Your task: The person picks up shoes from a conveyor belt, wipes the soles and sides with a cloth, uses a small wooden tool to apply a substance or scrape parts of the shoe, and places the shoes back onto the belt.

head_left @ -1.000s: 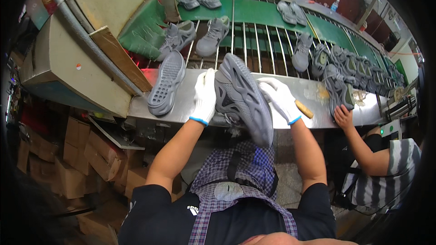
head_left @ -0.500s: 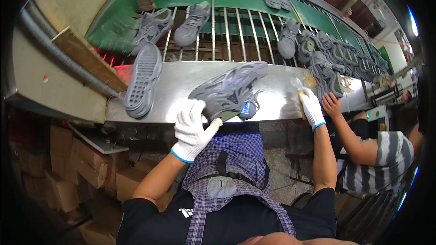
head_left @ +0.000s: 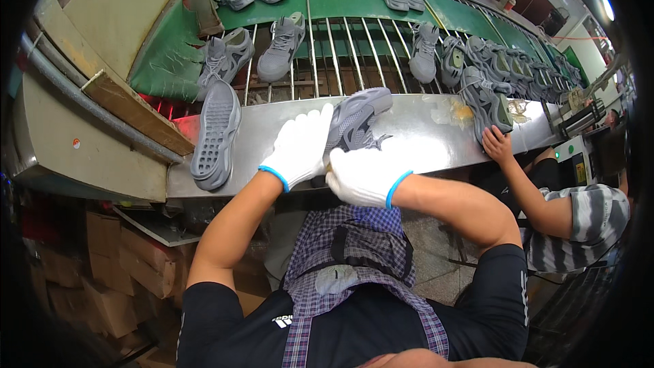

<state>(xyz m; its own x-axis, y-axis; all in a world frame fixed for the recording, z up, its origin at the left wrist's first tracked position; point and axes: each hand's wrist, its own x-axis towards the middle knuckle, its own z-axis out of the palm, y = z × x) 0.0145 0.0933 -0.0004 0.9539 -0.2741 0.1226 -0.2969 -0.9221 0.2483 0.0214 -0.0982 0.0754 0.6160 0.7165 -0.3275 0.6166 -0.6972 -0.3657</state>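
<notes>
A grey knit sneaker (head_left: 351, 123) is tilted over the metal ledge in front of me, its toe end pointing away to the right. My left hand (head_left: 300, 146), in a white glove, grips it along its left side near the heel, fingers straight and pressed together. My gloved right hand (head_left: 368, 177) is closed at the sneaker's heel end, close against my left. Its fingers wrap a tan-handled tool that looks like a brush; only a bit of tan shows beside the fingertips, and its working end is hidden.
Left on the metal ledge (head_left: 415, 129) lies another sneaker (head_left: 216, 136), sole outward. Several grey sneakers (head_left: 281, 48) stand on the metal rollers (head_left: 340, 61) and green belt (head_left: 340, 0) beyond. A co-worker's hand (head_left: 497, 144) touches a sneaker (head_left: 482, 102) at right. Cardboard boxes (head_left: 143, 259) lie below left.
My right hand has swung left from the ledge's right part to the sneaker's heel. My left hand has turned and shifted right and up along the sneaker, which sits more upright. The view moved slightly.
</notes>
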